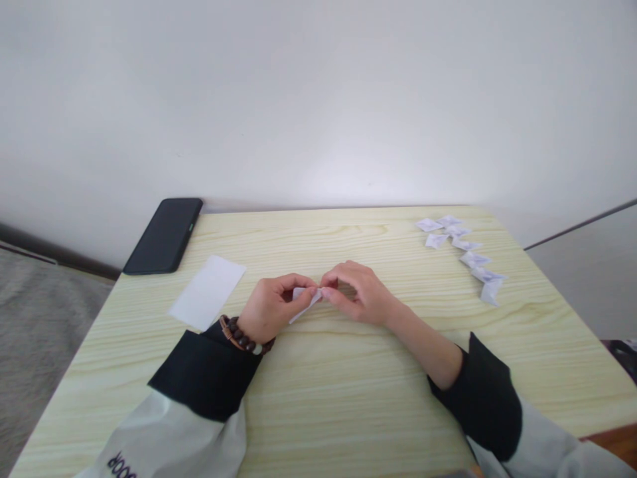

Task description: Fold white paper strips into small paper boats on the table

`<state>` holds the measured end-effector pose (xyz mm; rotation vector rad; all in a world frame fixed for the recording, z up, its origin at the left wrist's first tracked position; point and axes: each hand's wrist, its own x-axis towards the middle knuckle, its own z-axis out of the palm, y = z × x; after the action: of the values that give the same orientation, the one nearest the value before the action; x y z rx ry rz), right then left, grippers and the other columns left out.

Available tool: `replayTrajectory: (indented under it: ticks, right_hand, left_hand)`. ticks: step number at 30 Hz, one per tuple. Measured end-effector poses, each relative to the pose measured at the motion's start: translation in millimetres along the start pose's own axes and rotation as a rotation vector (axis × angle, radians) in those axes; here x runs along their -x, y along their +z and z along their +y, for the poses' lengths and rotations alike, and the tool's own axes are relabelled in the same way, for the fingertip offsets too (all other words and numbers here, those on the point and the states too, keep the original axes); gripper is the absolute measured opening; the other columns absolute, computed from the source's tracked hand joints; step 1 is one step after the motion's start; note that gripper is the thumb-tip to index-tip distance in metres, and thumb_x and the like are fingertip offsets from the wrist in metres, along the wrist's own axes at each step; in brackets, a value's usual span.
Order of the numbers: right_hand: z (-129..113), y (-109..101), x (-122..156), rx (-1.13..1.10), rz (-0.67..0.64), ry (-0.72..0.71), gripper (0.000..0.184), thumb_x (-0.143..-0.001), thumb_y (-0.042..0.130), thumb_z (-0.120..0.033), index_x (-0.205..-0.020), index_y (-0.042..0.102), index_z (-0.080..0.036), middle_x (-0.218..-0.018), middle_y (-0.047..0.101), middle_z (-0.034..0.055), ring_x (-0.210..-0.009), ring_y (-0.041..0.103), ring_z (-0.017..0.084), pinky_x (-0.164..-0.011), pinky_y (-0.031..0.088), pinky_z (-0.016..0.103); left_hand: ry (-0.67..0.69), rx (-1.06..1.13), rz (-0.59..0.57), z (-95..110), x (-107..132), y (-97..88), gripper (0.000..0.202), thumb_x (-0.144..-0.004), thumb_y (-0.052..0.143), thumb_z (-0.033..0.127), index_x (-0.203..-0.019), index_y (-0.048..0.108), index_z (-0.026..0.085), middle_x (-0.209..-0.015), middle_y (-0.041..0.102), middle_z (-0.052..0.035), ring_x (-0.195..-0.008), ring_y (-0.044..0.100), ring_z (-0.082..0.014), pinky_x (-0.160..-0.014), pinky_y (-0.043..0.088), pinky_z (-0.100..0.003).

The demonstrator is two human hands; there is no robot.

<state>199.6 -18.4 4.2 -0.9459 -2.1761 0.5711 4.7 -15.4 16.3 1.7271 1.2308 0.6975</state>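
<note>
My left hand [271,307] and my right hand [355,290] meet at the middle of a pale wooden table [348,398]. Together they pinch a small folded white paper piece [304,303], fingers curled round it; most of it is hidden between the fingertips. The left wrist wears a brown bead bracelet [243,337]. Both arms are in dark sleeves with light grey cuffs.
A flat white paper sheet [208,291] lies left of my hands. At the table's far left corner, partly over the edge, rests a black phone [165,235]. Several small folded white paper pieces [465,252] lie in a row at the far right. A white wall stands behind.
</note>
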Motion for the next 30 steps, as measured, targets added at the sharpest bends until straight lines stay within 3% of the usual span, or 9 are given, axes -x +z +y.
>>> replayTrajectory:
  ticks: [7, 12, 19, 23, 27, 30]
  right_hand:
    - [3, 3, -3, -0.009, -0.047, -0.004, 0.013, -0.084, 0.053, -0.021, -0.076, 0.062, -0.017, -0.066, 0.062, 0.0003, -0.062, 0.053, 0.011, -0.066, 0.041, 0.024]
    - [1, 1, -4, -0.127, -0.068, 0.062, 0.012, -0.082, 0.052, -0.017, -0.076, 0.062, -0.016, -0.063, 0.059, -0.0015, -0.054, 0.048, 0.008, -0.053, 0.037, 0.018]
    - [2, -5, -2, -0.254, -0.137, 0.136, 0.016, -0.082, 0.048, -0.014, -0.081, 0.064, -0.014, -0.068, 0.064, 0.0006, -0.056, 0.053, 0.008, -0.051, 0.037, 0.017]
    - [3, -7, -1, -0.275, -0.112, 0.135, 0.018, -0.08, 0.046, -0.012, -0.08, 0.064, -0.014, -0.067, 0.064, 0.0009, -0.054, 0.053, 0.009, -0.05, 0.037, 0.018]
    - [1, -5, -1, -0.2, -0.085, 0.07, 0.015, -0.083, 0.051, -0.022, -0.078, 0.063, -0.015, -0.066, 0.061, 0.0002, -0.058, 0.052, 0.01, -0.056, 0.039, 0.02]
    - [1, -2, -2, -0.135, 0.0, 0.1, 0.019, -0.086, 0.05, -0.025, -0.073, 0.06, -0.016, -0.062, 0.057, -0.0018, -0.054, 0.047, 0.008, -0.053, 0.036, 0.02]
  left_hand:
    - [0.107, -0.12, 0.017, 2, 1, 1.7, 0.028, -0.076, 0.057, 0.038, -0.076, 0.07, 0.014, -0.051, 0.056, 0.0027, -0.044, 0.039, -0.0066, -0.043, 0.031, -0.018]
    - [0.025, -0.057, -0.012, 0, 1, 0.6, 0.033, -0.078, 0.056, 0.043, -0.079, 0.07, 0.014, -0.052, 0.055, 0.0018, -0.045, 0.039, -0.0074, -0.041, 0.03, -0.018]
    - [-0.087, 0.093, -0.064, 2, 1, -1.5, 0.035, -0.076, 0.057, 0.047, -0.082, 0.068, 0.015, -0.058, 0.06, 0.0012, -0.047, 0.043, -0.0072, -0.043, 0.031, -0.017]
    - [-0.074, 0.055, -0.04, 0, -1, -3.1, 0.034, -0.077, 0.056, 0.047, -0.083, 0.068, 0.015, -0.055, 0.057, 0.0023, -0.046, 0.042, -0.0074, -0.042, 0.029, -0.018]
    - [0.006, 0.004, -0.048, -2, -1, -2.3, 0.03, -0.079, 0.057, 0.044, -0.08, 0.068, 0.016, -0.054, 0.055, 0.0033, -0.046, 0.042, -0.0072, -0.043, 0.031, -0.018]
    - [0.024, 0.112, -0.039, -2, -1, -0.5, 0.027, -0.078, 0.06, 0.041, -0.087, 0.063, 0.016, -0.055, 0.058, 0.0035, -0.048, 0.049, -0.0085, -0.046, 0.038, -0.019]
